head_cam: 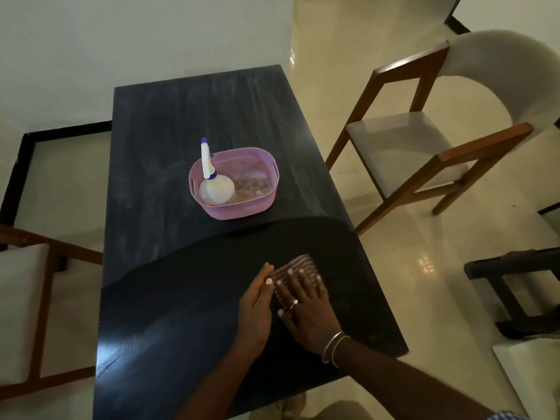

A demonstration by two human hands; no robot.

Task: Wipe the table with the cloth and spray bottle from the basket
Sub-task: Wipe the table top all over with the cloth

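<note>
Dark table (169, 298) — both hands on cloth (298, 265)

- One view only, a wide-angle camera worn on the person's head.
- It looks forward and steeply down over the near edge of the dark bench (169, 122).
- The near edge lies close; the far edge and floor (394, 268) curve away.

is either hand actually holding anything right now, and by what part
Neither grips anything. The right hand lies flat, palm down, pressing the checked cloth onto the table; the left hand rests edge-on against the cloth's left side.
</note>
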